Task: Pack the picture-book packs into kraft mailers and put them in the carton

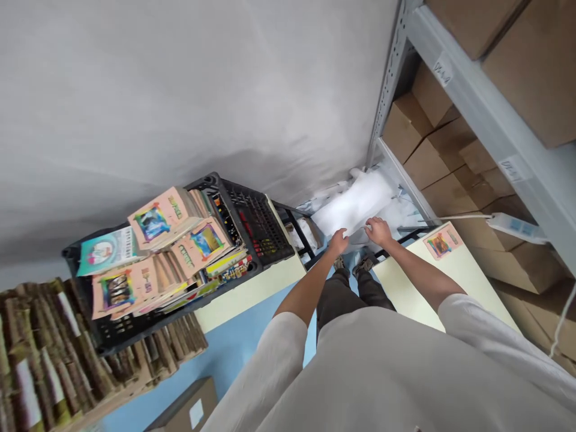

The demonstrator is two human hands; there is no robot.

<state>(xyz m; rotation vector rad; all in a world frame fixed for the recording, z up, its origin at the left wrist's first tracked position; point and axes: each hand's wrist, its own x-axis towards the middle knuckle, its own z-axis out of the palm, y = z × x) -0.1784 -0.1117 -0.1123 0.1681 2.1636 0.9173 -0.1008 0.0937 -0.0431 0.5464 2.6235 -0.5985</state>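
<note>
A black crate [275, 241] full of books [155, 223] is standing on the left table [281, 277], boxes [445, 153] are filling the right-hand shelf [499, 114], and dark bars [302, 237] are flanking the white sheet [357, 201]. It is lying beyond the shoes [364, 264], its long axis running forward and rightward. The left hand [339, 240] and right hand [378, 231] are pinching its near edge. Shelf labels [443, 69] are showing handwriting, too blurred to read surely.

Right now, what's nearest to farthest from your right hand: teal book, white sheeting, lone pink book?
Right hand, head view:
1. White sheeting, just ahead.
2. Lone pink book, on the right-hand table.
3. Teal book, far left, in the black crate.
</note>
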